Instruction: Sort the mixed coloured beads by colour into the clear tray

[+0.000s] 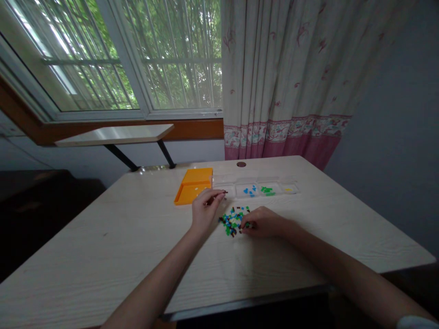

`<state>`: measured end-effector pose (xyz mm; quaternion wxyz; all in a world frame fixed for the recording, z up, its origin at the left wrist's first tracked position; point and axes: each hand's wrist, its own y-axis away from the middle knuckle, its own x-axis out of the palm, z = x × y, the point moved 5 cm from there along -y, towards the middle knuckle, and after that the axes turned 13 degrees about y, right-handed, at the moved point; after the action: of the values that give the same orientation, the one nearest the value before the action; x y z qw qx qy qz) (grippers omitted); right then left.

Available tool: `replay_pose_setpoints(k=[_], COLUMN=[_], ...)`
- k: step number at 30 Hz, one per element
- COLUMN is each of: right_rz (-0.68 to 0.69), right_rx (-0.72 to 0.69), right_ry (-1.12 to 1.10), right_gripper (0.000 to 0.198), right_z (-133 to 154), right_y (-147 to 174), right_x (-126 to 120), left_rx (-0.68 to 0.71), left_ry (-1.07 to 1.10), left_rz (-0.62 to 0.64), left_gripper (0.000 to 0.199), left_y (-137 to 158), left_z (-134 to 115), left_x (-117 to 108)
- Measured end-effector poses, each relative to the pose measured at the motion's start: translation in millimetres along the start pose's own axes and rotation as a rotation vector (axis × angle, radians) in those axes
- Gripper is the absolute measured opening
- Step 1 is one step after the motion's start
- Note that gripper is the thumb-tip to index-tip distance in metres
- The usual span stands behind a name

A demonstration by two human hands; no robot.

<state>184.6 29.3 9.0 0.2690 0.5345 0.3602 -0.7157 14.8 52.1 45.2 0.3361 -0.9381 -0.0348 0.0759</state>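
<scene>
A loose pile of small green, blue, brown and yellow pieces [230,221] lies on the table. My left hand [206,206] pinches a small dark brown piece [225,192] by the near edge of the clear compartment tray [234,188]. At the right side of the pile, my right hand [261,222] has its fingertips closed down among the pieces; what they grip is hidden. In the tray, blue pieces [250,190], green pieces [267,190] and a little yellow [288,189] sit in separate compartments.
Left of the tray stands an open orange case [192,187] with a small white piece inside. A raised shelf [116,133] on black legs is fixed at the table's [137,256] back left. Behind are a barred window and a patterned curtain [281,82].
</scene>
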Motion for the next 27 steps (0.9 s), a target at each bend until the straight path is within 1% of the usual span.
replay_pose_setpoints(k=[8, 12, 17, 20, 23, 25, 27], right_rz=[0.011, 0.016, 0.049, 0.049, 0.002, -0.058, -0.138], right_rx=[0.019, 0.014, 0.017, 0.021, 0.046, 0.105, 0.195], right_ry=[0.007, 0.030, 0.065, 0.052, 0.023, 0.001, -0.031], right_gripper=[0.017, 0.016, 0.016, 0.016, 0.016, 0.017, 0.020], right_z=[0, -1, -3, -4, -6, -10, -16], right_y=[-2, -1, 0, 0, -1, -2, -2], right_x=[2, 0, 1, 1, 0, -1, -2], left_rx=[-0.009, -0.011, -0.052, -0.089, -0.127, -0.122, -0.084], left_ry=[0.009, -0.007, -0.194, -0.318, -0.405, -0.408, -0.366], left_rz=[-0.032, -0.043, -0.073, -0.052, -0.035, -0.012, 0.066], left_gripper=[0.014, 0.015, 0.021, 0.023, 0.027, 0.029, 0.027], left_y=[0, 0, -4, -7, -8, -7, -5], left_z=[1, 6, 29, 47, 55, 53, 45], left_x=[-2, -3, -13, -19, -21, -18, -11])
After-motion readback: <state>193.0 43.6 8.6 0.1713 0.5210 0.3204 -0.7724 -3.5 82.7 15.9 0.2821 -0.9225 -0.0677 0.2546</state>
